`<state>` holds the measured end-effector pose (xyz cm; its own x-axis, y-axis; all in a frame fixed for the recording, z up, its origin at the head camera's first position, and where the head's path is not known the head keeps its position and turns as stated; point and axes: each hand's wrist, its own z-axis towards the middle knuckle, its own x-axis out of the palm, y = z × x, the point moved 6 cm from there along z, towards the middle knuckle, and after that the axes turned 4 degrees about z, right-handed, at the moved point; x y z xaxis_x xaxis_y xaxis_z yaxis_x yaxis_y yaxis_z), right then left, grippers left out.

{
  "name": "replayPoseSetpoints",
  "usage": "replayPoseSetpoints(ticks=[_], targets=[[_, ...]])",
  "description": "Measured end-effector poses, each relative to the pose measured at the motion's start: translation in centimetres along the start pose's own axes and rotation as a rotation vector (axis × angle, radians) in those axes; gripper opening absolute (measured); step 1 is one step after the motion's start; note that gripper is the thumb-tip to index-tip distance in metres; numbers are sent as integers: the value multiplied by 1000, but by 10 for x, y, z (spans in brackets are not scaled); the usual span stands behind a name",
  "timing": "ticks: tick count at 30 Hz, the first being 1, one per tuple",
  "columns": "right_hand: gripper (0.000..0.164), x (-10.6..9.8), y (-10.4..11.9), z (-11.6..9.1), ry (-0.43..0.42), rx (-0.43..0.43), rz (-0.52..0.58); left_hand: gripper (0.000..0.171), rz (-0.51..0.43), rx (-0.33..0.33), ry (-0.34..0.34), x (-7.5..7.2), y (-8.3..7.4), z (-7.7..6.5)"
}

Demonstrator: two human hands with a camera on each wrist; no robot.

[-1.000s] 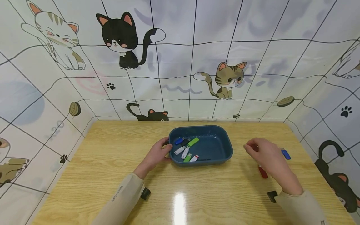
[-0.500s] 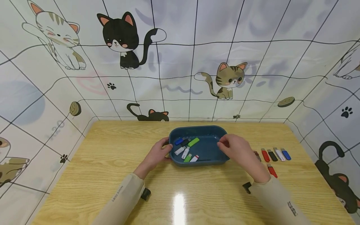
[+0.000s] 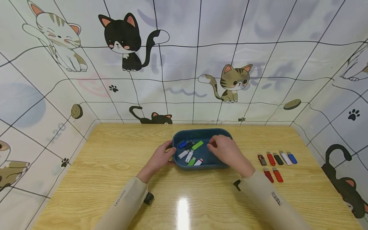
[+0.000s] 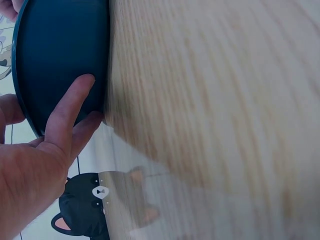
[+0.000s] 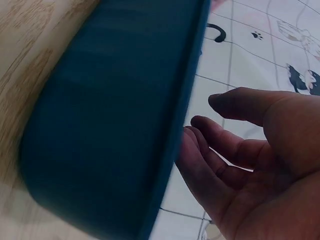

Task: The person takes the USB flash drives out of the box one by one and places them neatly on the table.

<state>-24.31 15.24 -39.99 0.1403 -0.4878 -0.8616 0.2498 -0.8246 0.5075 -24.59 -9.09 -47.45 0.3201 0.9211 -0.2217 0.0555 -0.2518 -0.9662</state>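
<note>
A dark blue plastic tray (image 3: pixel 221 147) stands on the table with several USB sticks inside, mostly in its left half. My left hand (image 3: pixel 162 155) grips its left end, thumb over the rim and fingers against the outer wall, as the left wrist view shows. My right hand (image 3: pixel 225 149) is over the tray's right half, fingers bent. In the right wrist view, a gap parts its thumb from its fingers (image 5: pixel 220 137) and nothing is held. A green USB stick (image 3: pixel 197 145) and a black one (image 3: pixel 189 146) lie left of that hand.
To the right of the tray, USB sticks lie in two rows on the wooden table (image 3: pixel 120 140). The back row includes a blue stick (image 3: pixel 292 157) and a white one (image 3: pixel 285 158); a red one (image 3: pixel 278 175) lies in front. Cat-print walls (image 3: pixel 178 70) enclose the table.
My right hand has moved left from above the sticks on the table to over the tray, uncovering both rows. My left hand and the tray have stayed in place.
</note>
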Motion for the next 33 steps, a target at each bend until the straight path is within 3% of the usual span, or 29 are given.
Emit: replayPoseSetpoints(ticks=[16,25,33], targets=[[26,39,6,36,93,20,-44,50,-9,4,7,0,1,0],[32,52,4,46,162,49,-26,49,-3,5,0,-1,0,-1],[37,59,2,49,214,21,-74,50,-12,-1,-3,0,0,0]])
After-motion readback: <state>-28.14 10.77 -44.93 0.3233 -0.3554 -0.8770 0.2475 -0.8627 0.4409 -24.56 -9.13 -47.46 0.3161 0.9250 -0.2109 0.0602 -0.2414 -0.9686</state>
